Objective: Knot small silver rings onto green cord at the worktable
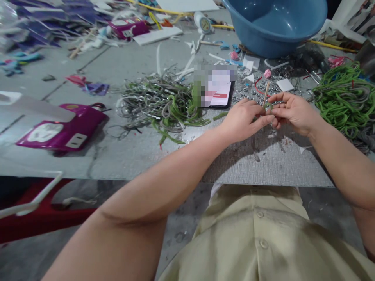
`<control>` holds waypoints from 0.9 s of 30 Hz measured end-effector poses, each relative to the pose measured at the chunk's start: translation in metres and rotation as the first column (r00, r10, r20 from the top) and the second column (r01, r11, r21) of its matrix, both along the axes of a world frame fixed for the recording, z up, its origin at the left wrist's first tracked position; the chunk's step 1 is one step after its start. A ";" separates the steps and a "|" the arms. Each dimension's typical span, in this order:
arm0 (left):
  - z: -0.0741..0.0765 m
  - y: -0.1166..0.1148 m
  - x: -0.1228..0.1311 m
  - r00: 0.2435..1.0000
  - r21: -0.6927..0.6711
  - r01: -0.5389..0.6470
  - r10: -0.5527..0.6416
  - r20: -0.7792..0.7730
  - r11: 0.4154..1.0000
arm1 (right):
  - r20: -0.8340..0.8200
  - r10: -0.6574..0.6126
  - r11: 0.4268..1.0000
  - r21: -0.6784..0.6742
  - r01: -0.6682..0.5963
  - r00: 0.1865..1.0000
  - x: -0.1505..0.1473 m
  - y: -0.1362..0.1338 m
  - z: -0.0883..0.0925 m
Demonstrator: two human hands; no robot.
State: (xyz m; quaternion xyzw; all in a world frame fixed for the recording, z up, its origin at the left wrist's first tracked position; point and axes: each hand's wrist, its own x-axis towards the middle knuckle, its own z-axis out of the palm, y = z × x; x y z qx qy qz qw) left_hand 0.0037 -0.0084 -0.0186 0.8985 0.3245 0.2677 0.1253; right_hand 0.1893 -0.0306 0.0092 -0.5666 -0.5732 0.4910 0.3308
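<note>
My left hand [244,119] and my right hand [288,111] meet over the grey table [146,156], fingers pinched together on a small green cord piece [268,106]. A thin wooden stick [266,93] rises from between the fingertips. Which hand grips the stick is unclear. A heap of green and grey cords [164,103] lies to the left of my hands, and a second green heap [344,95] lies to the right.
A phone [221,91] lies just behind my hands. A blue basin [277,23] stands at the back. Small metal rings [252,88] are scattered near the phone. A magenta box [63,130] sits at the left, more clutter at the far left.
</note>
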 end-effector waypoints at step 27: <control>-0.004 0.005 0.001 1.000 -0.136 0.002 0.002 0.027 0.991 | 0.632 0.093 0.845 0.358 -0.397 0.769 -0.007 -0.013 -0.005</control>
